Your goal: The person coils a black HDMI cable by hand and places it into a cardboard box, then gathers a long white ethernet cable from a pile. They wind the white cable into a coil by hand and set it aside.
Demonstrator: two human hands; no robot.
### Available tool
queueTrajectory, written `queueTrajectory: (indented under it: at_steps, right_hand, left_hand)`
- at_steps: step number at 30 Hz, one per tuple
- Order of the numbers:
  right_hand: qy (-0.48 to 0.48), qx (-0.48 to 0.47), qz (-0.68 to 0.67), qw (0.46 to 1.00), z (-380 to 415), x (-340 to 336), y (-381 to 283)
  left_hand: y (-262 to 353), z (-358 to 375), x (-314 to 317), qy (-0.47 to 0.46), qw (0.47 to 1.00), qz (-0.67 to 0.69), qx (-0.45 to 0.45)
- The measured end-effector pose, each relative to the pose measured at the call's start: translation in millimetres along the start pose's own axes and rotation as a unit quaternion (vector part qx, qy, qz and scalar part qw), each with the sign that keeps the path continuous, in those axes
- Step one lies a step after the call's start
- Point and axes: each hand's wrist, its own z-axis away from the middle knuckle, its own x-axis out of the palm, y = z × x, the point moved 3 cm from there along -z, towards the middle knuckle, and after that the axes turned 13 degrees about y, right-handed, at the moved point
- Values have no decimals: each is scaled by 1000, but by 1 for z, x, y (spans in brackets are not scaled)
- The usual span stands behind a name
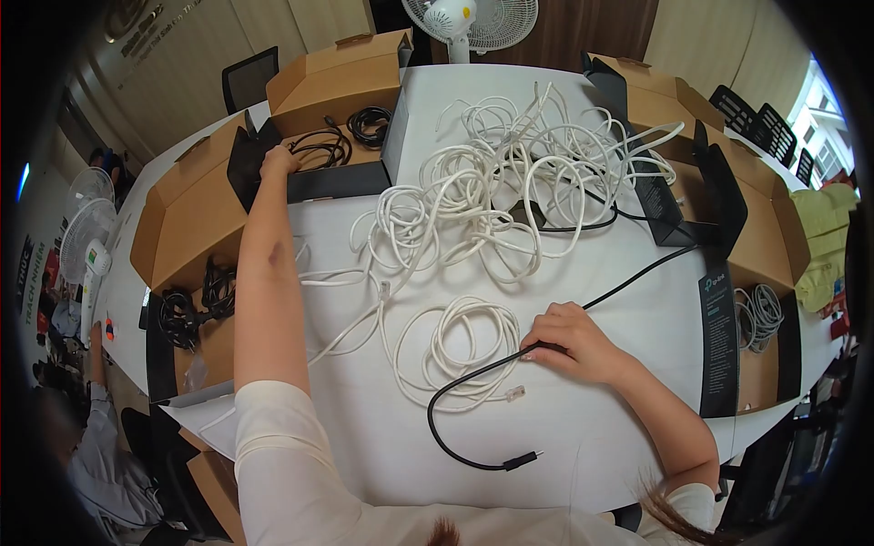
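Observation:
My right hand (572, 344) is closed round a black cable (473, 373) whose plug end lies on the white table near me. The cable's other end runs up right towards an open box. My left hand (279, 162) reaches to the left edge of the back-left box (341, 182), beside coiled black cables (320, 147); its fingers are too small to make out. A coiled white network cable (469, 341) lies just left of my right hand. Beyond it spreads a large tangle of white cables (510, 196).
The left box (196, 227) holds black cables (196, 305). In the right box (774, 241) is a grey coil (760, 317). Another open box (657, 105) stands back right. A white fan (460, 23) is behind the table (528, 464). A person (114, 455) sits at far left.

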Motion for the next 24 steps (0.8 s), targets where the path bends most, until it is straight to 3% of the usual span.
queueTrajectory:
  at_steps: [2,5,8,11,13,15,18,21,24]
  right_hand:
    - [-6,2,3,1000,0,1,0]
    - [-9,6,3,1000,1,1,2]
    - [-32,21,-23,999,-1,-3,0]
    - [-7,8,-48,999,1,1,7]
    - [-4,3,-49,999,2,2,7]
    - [-3,2,-42,999,2,1,8]
    - [7,11,-31,999,2,1,4]
    - [16,4,-38,999,4,1,4]
    - [48,-1,-108,993,1,-1,1]
  left_hand:
    - [-1,-24,23,-64,995,-12,73]
    - [2,-36,30,-33,994,22,98]
    - [5,-18,6,72,994,70,50]
    - [12,-27,-21,68,977,68,190]
    - [23,-14,-45,72,955,153,245]
    - [55,55,-99,73,915,262,297]
    - [87,178,-164,0,867,335,368]
    - [88,293,-194,-69,818,404,404]
    - [68,402,-188,2,829,379,411]
